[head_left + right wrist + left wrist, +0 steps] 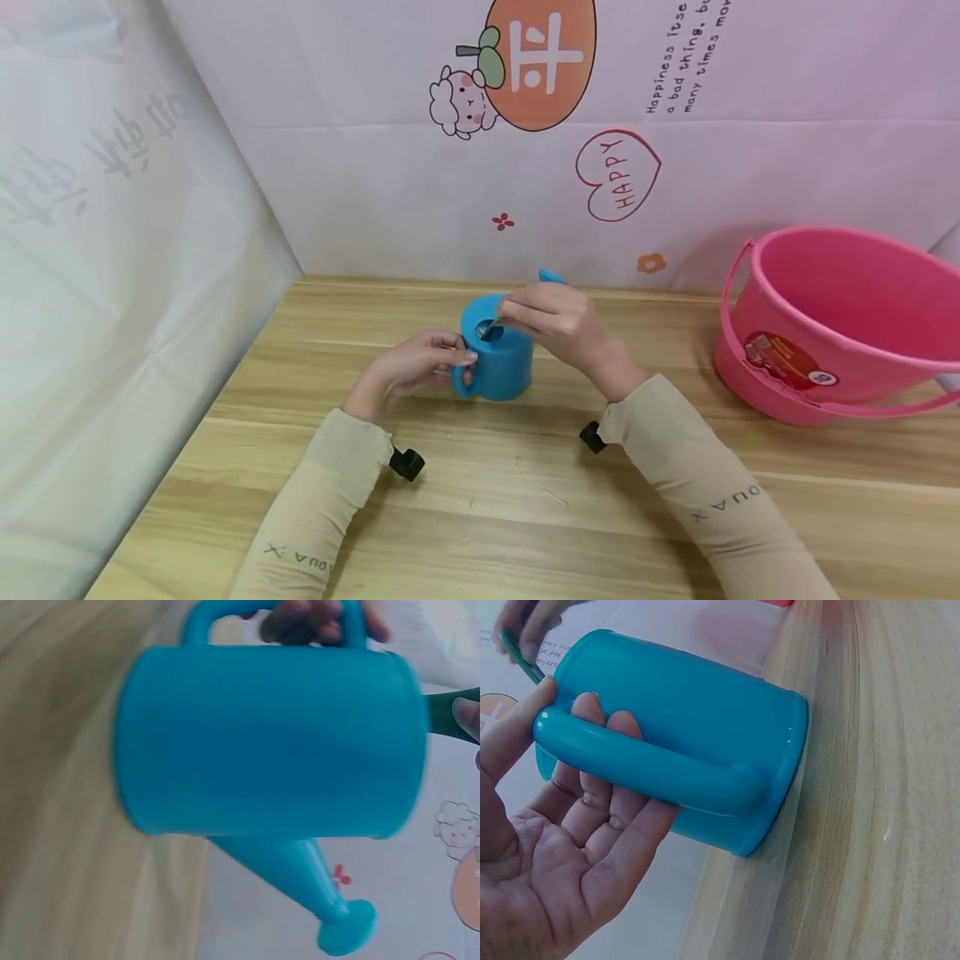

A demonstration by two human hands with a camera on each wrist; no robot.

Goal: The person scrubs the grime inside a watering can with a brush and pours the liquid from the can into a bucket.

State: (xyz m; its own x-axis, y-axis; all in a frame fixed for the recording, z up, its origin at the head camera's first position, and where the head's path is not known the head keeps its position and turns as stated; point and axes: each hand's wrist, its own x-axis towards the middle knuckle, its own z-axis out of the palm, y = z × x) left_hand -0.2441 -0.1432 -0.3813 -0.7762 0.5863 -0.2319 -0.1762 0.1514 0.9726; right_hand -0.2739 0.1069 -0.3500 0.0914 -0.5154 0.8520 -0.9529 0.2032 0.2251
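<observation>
A blue watering can (504, 371) stands on the wooden table, its spout (289, 874) pointing away toward the wall. My left hand (427, 360) grips its side handle (645, 766), fingers passing through the loop and thumb lying near the top rim. Above the can's round top opening (491, 330), my right hand (558, 321) pinches a slim green-handled tool (448, 714). The tool slants down into the opening, where a greyish part of it shows. Its lower end is hidden inside the can, so its exact kind is unclear.
A large pink bucket (780, 325) with a pink handle stands at the right of the table (517, 517). Printed white sheets (360, 192) hang behind and at the left. Small black devices (407, 463) sit at both wrists.
</observation>
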